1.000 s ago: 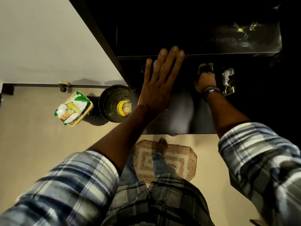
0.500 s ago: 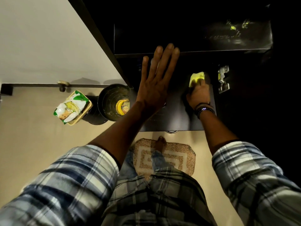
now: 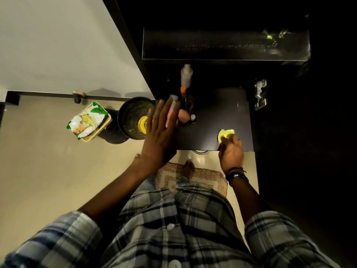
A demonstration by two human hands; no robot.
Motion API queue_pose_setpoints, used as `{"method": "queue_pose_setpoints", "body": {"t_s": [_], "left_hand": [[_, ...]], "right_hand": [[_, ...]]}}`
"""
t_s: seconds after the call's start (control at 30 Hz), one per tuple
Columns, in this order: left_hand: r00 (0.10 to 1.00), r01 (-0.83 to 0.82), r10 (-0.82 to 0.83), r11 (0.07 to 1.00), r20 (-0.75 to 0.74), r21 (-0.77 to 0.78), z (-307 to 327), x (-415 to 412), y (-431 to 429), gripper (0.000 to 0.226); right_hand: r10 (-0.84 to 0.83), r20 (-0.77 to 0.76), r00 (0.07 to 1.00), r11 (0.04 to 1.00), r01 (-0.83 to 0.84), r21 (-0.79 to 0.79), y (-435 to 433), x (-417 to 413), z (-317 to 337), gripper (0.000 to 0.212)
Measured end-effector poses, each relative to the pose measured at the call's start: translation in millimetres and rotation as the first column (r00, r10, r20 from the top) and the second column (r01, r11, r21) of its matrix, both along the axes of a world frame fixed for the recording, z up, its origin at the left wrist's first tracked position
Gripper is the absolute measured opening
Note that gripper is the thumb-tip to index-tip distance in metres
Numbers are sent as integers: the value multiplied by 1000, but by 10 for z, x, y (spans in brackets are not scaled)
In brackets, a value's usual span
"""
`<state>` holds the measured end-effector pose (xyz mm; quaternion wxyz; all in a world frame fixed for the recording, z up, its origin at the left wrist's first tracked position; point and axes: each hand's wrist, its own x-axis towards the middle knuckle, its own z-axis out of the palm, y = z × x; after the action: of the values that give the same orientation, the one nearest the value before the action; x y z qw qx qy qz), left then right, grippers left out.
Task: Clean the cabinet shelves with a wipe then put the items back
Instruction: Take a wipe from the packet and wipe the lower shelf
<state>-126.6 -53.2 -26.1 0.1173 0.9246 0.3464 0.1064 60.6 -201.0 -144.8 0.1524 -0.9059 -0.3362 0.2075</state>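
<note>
The right hand [image 3: 230, 151], at the lower right of the dark shelf [image 3: 222, 117], is curled closed around a yellow-green wipe [image 3: 225, 134], which bulges out past the fingertips and presses against the shelf surface close to its front edge. A dark beaded bracelet [image 3: 236, 175] circles that wrist. The left hand [image 3: 160, 136], left of centre in the frame, is spread flat with fingers straight and together, gripping nothing; its fingertips lie in front of a pink tube [image 3: 171, 111], and whether they touch it cannot be told. Just right of the tube, on the left part of the shelf, stand a peach egg-shaped item [image 3: 183, 116], a small white cap [image 3: 192, 117] and, farther up the frame, a white bottle [image 3: 186, 75] with an orange-tipped item below it. A metal hinge [image 3: 260, 94] shows on the cabinet side at the right. An upper shelf [image 3: 226, 45] spans the top of the frame, dark and glossy. To the left, on the beige floor, a black bin [image 3: 133, 117] holds something yellow, and beside it a green and white packet [image 3: 87, 120] rests on a basket. A patterned mat [image 3: 204, 178] lies under the person's foot at centre.
</note>
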Motion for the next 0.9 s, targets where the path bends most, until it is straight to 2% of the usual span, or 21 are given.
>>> {"method": "queue_pose_setpoints", "body": {"t_s": [0.07,0.17,0.3,0.37,0.43,0.5,0.57,0.67,0.73,0.83,0.9], "left_hand": [[997,-58,52,993,-61,-99,-54,-157,-94,96],[990,-109,91,977,-105,-185,-108,-285,-143,94],[982,-149,118,963,-146,-223,-196,-360,-145,92],[984,-144,114,961,-138,-235,-213,-379,-141,88],[987,-134,107,962,-122,-239,-214,-392,-135,84],[990,-126,105,964,-99,-236,-197,-400,-130,81],[995,-95,87,970,-43,-224,-170,-391,-104,79],[996,-67,77,977,43,-204,-106,-357,-31,74],[991,-89,109,972,83,-218,-67,-334,24,69],[980,-126,159,960,118,-250,-55,-340,100,61],[979,-145,177,953,99,-267,-71,-381,128,58]], "right_hand": [[51,20,998,999,-51,-11,175,-101,26,31],[200,-13,980,979,-200,33,473,-364,4,35],[430,-20,903,893,-422,157,515,-757,31,33],[521,14,853,836,-514,191,370,-784,85,41],[478,-23,878,871,-470,143,288,-669,159,52],[340,-35,940,935,-334,120,278,-511,285,50],[236,2,972,945,-230,230,343,-367,589,39],[122,55,991,875,-133,465,564,-235,1308,30],[47,144,988,784,-126,608,726,-182,1791,22],[-2,287,958,660,-215,720,965,-129,2288,15],[-18,298,954,622,-223,751,1170,-84,2394,15]]}}
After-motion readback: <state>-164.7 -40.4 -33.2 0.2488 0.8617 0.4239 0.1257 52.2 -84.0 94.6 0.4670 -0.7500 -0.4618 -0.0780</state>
